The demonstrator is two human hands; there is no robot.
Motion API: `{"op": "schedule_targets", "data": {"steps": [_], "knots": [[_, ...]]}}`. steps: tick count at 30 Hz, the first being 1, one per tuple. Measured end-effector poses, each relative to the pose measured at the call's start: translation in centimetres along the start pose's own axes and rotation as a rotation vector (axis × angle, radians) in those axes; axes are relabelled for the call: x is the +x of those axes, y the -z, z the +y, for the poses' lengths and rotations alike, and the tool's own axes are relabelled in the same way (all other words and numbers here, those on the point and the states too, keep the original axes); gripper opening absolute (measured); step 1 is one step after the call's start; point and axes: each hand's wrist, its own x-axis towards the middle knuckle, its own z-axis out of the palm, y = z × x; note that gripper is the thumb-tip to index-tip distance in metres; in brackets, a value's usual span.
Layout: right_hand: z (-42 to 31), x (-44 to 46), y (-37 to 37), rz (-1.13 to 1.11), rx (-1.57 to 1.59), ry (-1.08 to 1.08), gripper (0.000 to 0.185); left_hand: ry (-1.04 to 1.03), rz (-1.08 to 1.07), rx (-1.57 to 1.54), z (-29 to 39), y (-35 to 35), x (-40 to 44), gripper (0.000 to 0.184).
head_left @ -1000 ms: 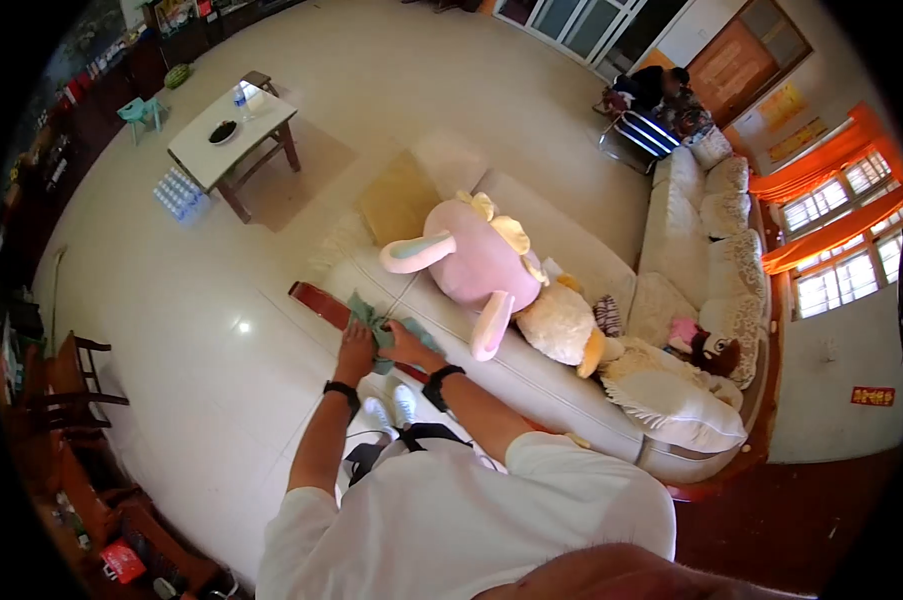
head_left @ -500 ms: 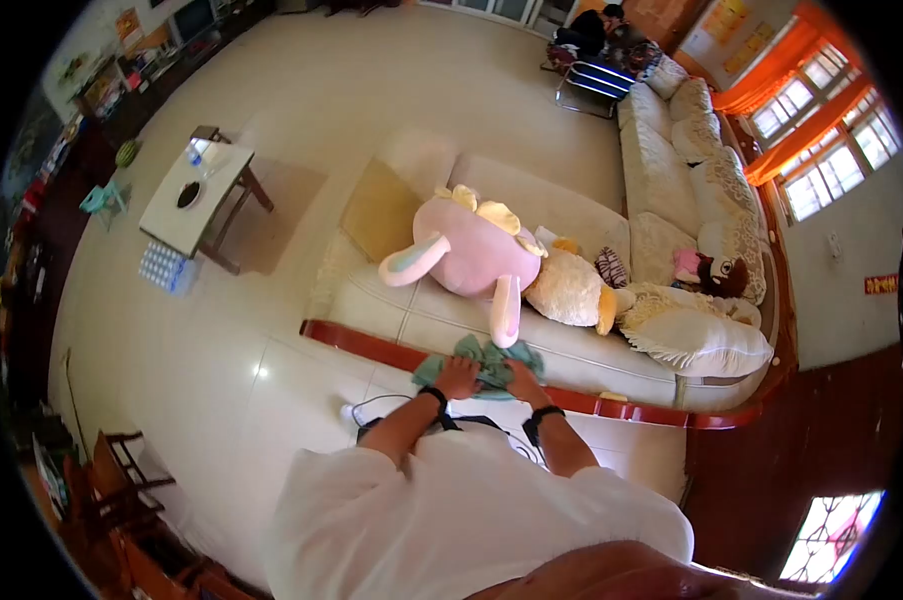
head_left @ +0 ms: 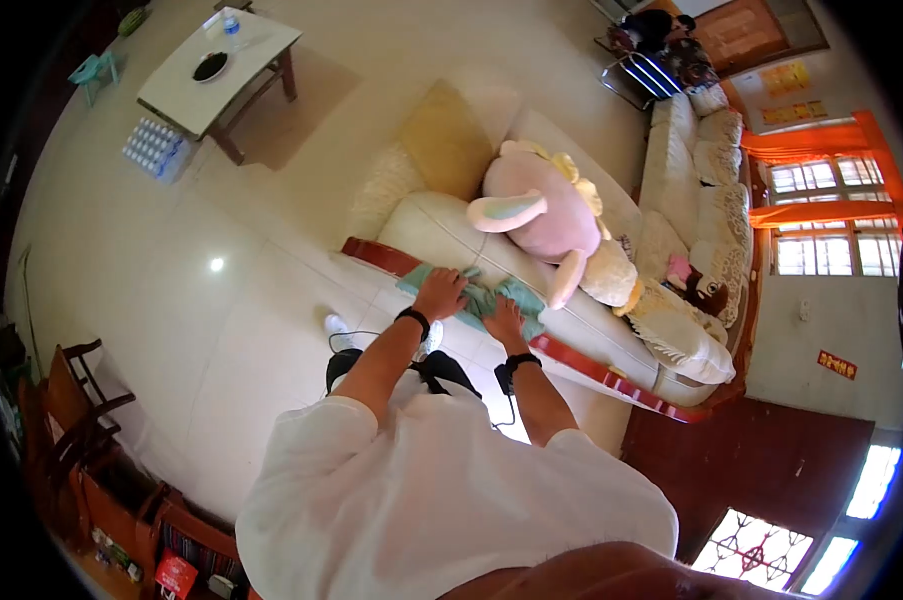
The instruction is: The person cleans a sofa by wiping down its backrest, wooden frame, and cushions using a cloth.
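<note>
A crumpled green cloth point(head_left: 523, 295) lies along the red wooden front edge point(head_left: 596, 372) of the sofa. My left hand point(head_left: 441, 293) is on the cloth's left part, its fingers closed on the fabric. Slightly to the right and nearer to me, my right hand point(head_left: 505, 320) grips another part of it. Folds of cloth bunch up between the two hands. Just beyond them on the sofa seat lies a large pink plush toy point(head_left: 543, 208), one of its long ears hanging down close to the cloth.
More plush toys and a cream cushion point(head_left: 683, 335) lie along the sofa to the right. A low white table point(head_left: 256, 50) with a dark-filled bowl stands at upper left, beside packed bottles point(head_left: 156, 150). Wooden chairs point(head_left: 76, 400) are at lower left. A person point(head_left: 656, 35) sits far back.
My view has turned, and the sofa now slants down to the right. Both hands stay on the cloth, which now lies more stretched along the wooden edge.
</note>
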Motion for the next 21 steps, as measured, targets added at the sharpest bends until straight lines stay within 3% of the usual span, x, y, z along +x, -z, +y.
{"op": "schedule_targets", "data": {"steps": [2,6,9,12,14,16,17,19,21], "knots": [[-4.6,1.4,0.3,0.018,0.107,0.179,0.073,0.074,0.010,-0.032,-3.6,1.6,-0.4,0.041],[-11.7,3.7,1.2,-0.028,0.214,0.303,0.083,0.205,-0.028,-0.039,-9.4,2.7,-0.8,0.040],[-13.4,4.8,1.5,-0.037,0.300,0.387,0.089,0.367,-0.167,-0.117,-10.8,4.9,-0.5,0.037],[-13.6,6.7,1.7,-0.017,0.385,0.423,0.092,0.466,-0.158,-0.055,-12.1,1.6,0.0,0.036],[-11.6,6.1,1.5,-0.035,0.430,0.520,0.089,0.411,-0.232,0.032,-10.9,1.9,0.0,0.041],[-10.1,5.2,1.7,-0.019,0.462,0.446,0.083,0.129,-0.387,0.254,-14.8,-2.4,-0.7,0.046],[-8.8,4.4,1.7,0.011,0.489,0.441,0.081,0.085,-0.421,0.270,-13.2,-0.6,0.0,0.046],[-6.1,2.5,1.8,0.123,0.529,0.421,0.079,0.236,-0.607,0.230,-6.2,5.9,3.1,0.053],[-1.6,1.3,-0.5,0.211,0.494,0.391,0.079,0.064,-0.692,0.182,-3.4,6.5,4.9,0.054]]}}
